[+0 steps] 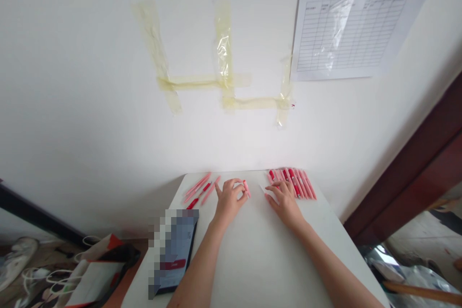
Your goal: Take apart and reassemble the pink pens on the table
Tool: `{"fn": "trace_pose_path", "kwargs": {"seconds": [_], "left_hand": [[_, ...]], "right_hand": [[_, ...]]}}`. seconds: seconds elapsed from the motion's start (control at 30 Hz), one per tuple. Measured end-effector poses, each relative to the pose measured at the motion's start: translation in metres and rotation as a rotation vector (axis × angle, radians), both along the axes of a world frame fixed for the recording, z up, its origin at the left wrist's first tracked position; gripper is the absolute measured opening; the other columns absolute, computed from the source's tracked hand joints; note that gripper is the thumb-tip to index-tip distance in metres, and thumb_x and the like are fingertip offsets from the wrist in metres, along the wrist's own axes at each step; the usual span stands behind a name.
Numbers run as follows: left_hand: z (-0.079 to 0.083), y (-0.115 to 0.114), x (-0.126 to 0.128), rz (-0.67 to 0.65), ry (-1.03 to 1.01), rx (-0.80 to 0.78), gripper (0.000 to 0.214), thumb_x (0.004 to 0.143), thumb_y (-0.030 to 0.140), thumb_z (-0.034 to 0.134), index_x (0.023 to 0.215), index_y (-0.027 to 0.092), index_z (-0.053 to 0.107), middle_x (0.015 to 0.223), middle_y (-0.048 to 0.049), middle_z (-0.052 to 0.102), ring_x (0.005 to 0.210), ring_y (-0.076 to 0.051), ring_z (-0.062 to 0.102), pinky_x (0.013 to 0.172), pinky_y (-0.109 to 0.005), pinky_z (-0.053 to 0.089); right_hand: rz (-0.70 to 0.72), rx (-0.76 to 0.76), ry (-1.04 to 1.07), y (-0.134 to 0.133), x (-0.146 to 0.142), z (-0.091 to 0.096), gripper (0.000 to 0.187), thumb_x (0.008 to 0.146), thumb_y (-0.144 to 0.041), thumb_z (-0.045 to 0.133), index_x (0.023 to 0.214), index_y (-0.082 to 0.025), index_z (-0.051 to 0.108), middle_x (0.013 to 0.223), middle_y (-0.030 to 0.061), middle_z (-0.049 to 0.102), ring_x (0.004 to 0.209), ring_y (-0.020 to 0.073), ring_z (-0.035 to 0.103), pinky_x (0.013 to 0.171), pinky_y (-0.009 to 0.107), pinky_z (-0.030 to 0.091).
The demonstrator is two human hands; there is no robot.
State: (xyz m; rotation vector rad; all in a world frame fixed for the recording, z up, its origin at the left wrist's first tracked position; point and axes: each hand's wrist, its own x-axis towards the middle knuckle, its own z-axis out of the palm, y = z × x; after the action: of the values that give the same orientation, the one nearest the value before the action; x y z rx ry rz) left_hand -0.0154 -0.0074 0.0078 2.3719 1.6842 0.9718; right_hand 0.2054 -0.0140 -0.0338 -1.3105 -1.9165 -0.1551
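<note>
My left hand [229, 200] rests on the white table [252, 255] near its far edge, fingers curled round a short pink pen piece [247, 188]. My right hand [284, 200] lies close beside it, fingers bent over a small pink and white part [266, 194] that I cannot make out. Its fingertips touch a row of several pink and red pens [294, 182] laid side by side at the far right. A few more pink pens [200, 188] lie loose at the far left.
A dark tablet [176, 250] lies on the table's left edge. The wall behind carries strips of yellowed tape [224, 53] and a printed form sheet [355, 29]. Bags and cables [86, 269] sit on the floor to the left, a dark wooden frame [415, 173] to the right.
</note>
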Motion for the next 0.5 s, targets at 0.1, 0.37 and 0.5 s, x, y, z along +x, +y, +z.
{"fn": "trace_pose_path", "kwargs": {"seconds": [0.1, 0.37, 0.5], "left_hand": [[-0.002, -0.001, 0.003, -0.052, -0.020, -0.068, 0.009, 0.084, 0.027, 0.061, 0.078, 0.028, 0.068, 0.120, 0.0003, 0.062, 0.120, -0.021, 0.051, 0.112, -0.071, 0.003], [-0.008, -0.005, 0.009, -0.159, -0.053, -0.161, 0.010, 0.085, 0.035, 0.063, 0.090, 0.034, 0.072, 0.123, 0.0007, 0.061, 0.122, -0.022, 0.051, 0.111, -0.072, 0.003], [-0.010, -0.003, 0.010, -0.146, -0.045, -0.173, 0.011, 0.084, 0.037, 0.065, 0.092, 0.035, 0.072, 0.124, 0.0010, 0.061, 0.122, -0.023, 0.051, 0.111, -0.073, 0.005]], "right_hand": [[0.056, -0.028, 0.033, -0.003, -0.001, 0.004, 0.025, 0.093, -0.032, 0.053, 0.116, -0.028, 0.063, 0.111, 0.0087, 0.057, 0.110, 0.0261, 0.050, 0.096, 0.048, 0.046], [0.250, -0.137, 0.071, -0.004, -0.009, 0.001, 0.025, 0.091, -0.036, 0.058, 0.113, -0.027, 0.065, 0.100, 0.0076, 0.065, 0.108, 0.0245, 0.054, 0.096, 0.046, 0.046], [0.244, -0.170, 0.101, -0.003, -0.009, -0.001, 0.018, 0.092, -0.034, 0.056, 0.101, -0.026, 0.069, 0.098, 0.0072, 0.065, 0.105, 0.0234, 0.056, 0.095, 0.044, 0.045]]}}
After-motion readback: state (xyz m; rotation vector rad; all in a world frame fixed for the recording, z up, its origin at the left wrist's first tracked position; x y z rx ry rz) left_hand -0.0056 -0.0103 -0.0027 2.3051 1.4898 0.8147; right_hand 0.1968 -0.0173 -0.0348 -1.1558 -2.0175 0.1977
